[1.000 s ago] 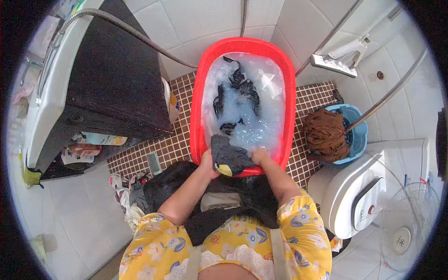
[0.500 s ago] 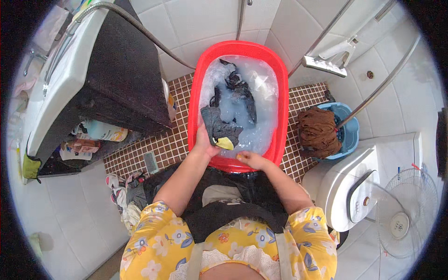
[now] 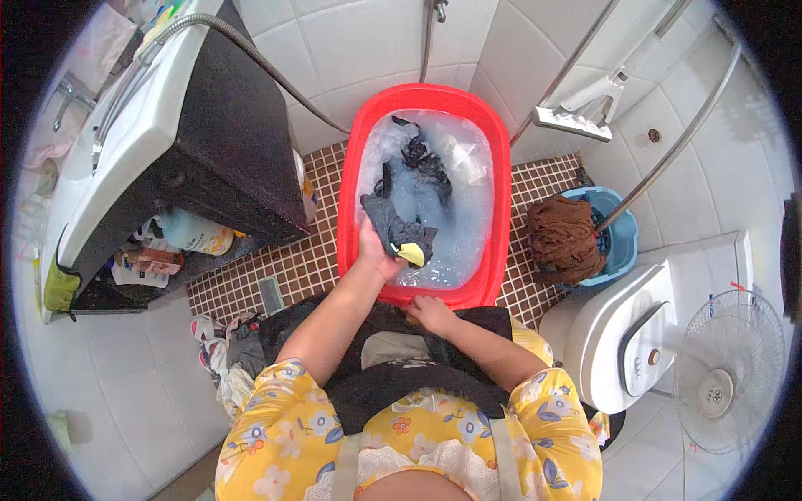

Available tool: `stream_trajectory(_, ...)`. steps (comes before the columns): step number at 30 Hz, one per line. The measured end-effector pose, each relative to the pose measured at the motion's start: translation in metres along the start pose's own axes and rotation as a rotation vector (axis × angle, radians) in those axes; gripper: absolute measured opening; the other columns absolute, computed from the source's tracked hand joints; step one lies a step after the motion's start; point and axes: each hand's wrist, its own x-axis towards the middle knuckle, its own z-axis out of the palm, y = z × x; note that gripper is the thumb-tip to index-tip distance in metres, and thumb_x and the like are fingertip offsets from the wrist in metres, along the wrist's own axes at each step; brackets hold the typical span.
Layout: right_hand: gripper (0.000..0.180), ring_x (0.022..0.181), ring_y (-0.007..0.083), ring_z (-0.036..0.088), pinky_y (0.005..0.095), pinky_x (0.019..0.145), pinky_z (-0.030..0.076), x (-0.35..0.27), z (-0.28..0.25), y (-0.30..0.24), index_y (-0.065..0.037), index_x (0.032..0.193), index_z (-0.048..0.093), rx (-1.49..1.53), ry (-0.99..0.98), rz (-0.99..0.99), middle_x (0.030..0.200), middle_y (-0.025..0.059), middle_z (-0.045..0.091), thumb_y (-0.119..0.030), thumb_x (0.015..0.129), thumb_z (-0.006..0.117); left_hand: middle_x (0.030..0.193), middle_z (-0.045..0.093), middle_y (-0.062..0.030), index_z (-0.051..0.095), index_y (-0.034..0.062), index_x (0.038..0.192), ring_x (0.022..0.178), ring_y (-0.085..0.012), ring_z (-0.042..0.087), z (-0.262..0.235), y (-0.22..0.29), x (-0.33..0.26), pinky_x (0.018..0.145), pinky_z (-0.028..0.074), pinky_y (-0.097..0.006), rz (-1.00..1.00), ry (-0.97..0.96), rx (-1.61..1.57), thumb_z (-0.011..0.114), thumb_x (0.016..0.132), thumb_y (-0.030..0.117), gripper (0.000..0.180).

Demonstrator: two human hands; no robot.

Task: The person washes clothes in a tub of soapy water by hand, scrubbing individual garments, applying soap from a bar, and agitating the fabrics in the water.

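A red tub [image 3: 496, 250] of cloudy, foamy water stands in front of me. My left hand [image 3: 378, 252] is closed round a wet dark grey garment [image 3: 393, 221] with a yellow patch, held at the tub's near left side. Farther up the tub, black cloth [image 3: 426, 159] floats half under the water, with a whitish cloth [image 3: 468, 160] to its right. Close to my lap, just below the tub's near rim, is my right hand [image 3: 430, 315]. Its fingers are bent together, and whatever they may hold is too small or hidden to make out.
On the right stand a blue bucket [image 3: 622, 263] with a brown cloth [image 3: 561, 238] over its side, a white toilet [image 3: 614, 351] and a wire fan [image 3: 718, 384]. A dark cabinet [image 3: 238, 125] under a sink stands left. Crumpled clothes [image 3: 238, 355] lie lower left.
My right hand has moved back and left, from over the near rim toward my lap. The garment in my left hand has folded narrower, showing less yellow.
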Motion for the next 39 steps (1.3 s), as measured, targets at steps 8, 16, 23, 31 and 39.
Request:
stream_trajectory(8,0.040,0.104,0.0338,0.049,0.0447,0.084,0.043,0.027,-0.095,0.012,-0.008,0.104,0.059,0.211,-0.243,0.422,0.105,0.0138,0.052,-0.031,0.072,0.068,0.104,0.061,-0.0143,0.051,0.0060,0.114,0.098,-0.0324,0.058,-0.039,-0.009,0.006,0.092,0.043,-0.048,-0.182,0.059,0.045,0.052,0.081,0.043,0.049)
stream_trajectory(16,0.040,0.127,0.0383,0.033,0.0423,0.099,0.036,0.087,-0.038,0.116,-0.009,0.115,0.055,0.162,0.433,0.188,0.129,0.0167,0.047,-0.021,0.076,0.060,0.109,0.061,-0.0171,0.053,-0.0001,0.115,0.099,-0.0296,0.060,-0.097,-0.018,0.042,0.093,0.044,-0.043,-0.480,-0.037,0.142,0.052,0.077,0.031,0.049)
stream_trajectory(23,0.054,0.093,0.0403,0.057,0.0422,0.077,0.050,0.088,-0.054,0.114,-0.017,0.123,0.048,0.092,-0.203,0.485,0.110,0.0229,0.056,-0.011,0.070,0.058,0.101,0.062,-0.0185,0.054,0.0025,0.112,0.093,-0.0326,0.061,-0.230,-0.023,0.083,0.086,0.046,-0.043,-0.160,0.404,1.121,0.054,0.076,0.018,0.039)
stream_trajectory(31,0.065,0.094,0.0385,0.058,0.0429,0.075,0.051,0.055,-0.018,0.113,-0.021,0.133,0.038,-0.230,-0.086,0.271,0.131,0.0212,0.039,-0.017,0.072,0.060,0.138,0.025,-0.0220,0.038,0.0075,0.130,0.108,-0.0427,0.047,-0.177,-0.060,0.090,0.086,0.043,-0.047,0.307,0.091,2.441,0.050,0.078,0.011,0.053)
stream_trajectory(39,0.024,0.091,0.0299,0.063,0.0422,0.078,0.051,0.108,0.054,0.131,-0.007,0.095,0.066,-0.012,-0.310,0.471,0.093,0.0161,0.065,-0.013,0.078,0.050,0.111,0.057,-0.0220,0.060,0.0052,0.109,0.092,-0.0355,0.061,-0.248,-0.078,0.129,0.082,0.048,-0.046,-0.112,-0.118,2.428,0.053,0.076,0.018,0.036)
